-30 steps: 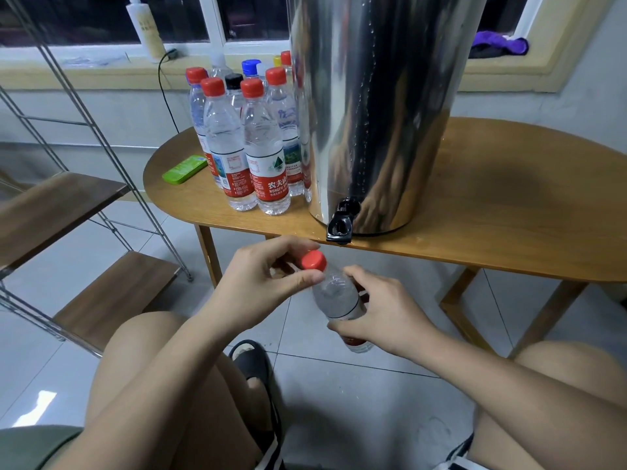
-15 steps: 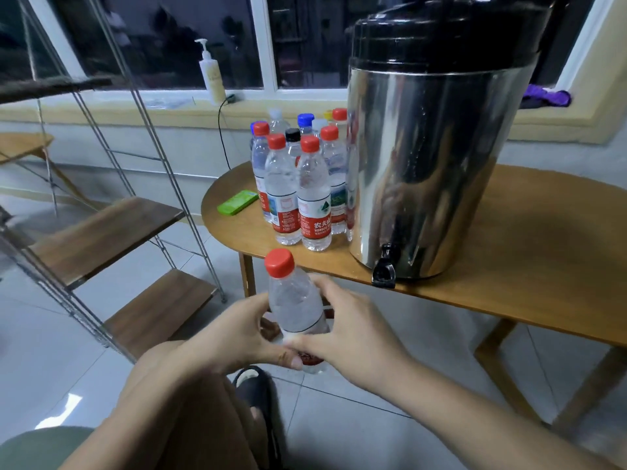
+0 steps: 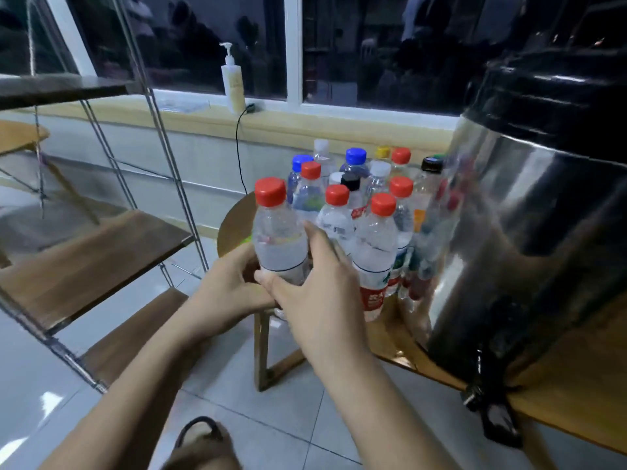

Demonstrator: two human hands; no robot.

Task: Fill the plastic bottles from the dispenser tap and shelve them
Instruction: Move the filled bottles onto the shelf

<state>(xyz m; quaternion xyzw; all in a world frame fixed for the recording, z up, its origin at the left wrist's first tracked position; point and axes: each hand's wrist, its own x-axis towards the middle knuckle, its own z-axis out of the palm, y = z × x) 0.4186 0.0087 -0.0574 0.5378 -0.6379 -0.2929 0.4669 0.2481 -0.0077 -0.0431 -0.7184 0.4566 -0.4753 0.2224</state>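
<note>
A clear plastic bottle [image 3: 278,239] with a red cap stands upright in mid-air, in front of the table's left end. My left hand [image 3: 230,290] grips its lower part from the left. My right hand [image 3: 315,283] wraps it from the right, thumb across the front. The water level sits near the shoulder. The steel dispenser [image 3: 529,232] with a black lid fills the right side; its black tap [image 3: 492,412] hangs over the table edge, well right of the bottle.
Several capped bottles [image 3: 373,212] crowd the wooden table [image 3: 576,395] beside the dispenser. A metal-framed rack with wooden shelves [image 3: 88,259] stands at left. A pump bottle [image 3: 232,86] sits on the windowsill. My sandalled foot [image 3: 200,435] rests on the tiled floor.
Both hands have lifted the capped bottle up and leftward, away from the tap. My left hand left the cap and now holds the body. The view swung toward the shelves.
</note>
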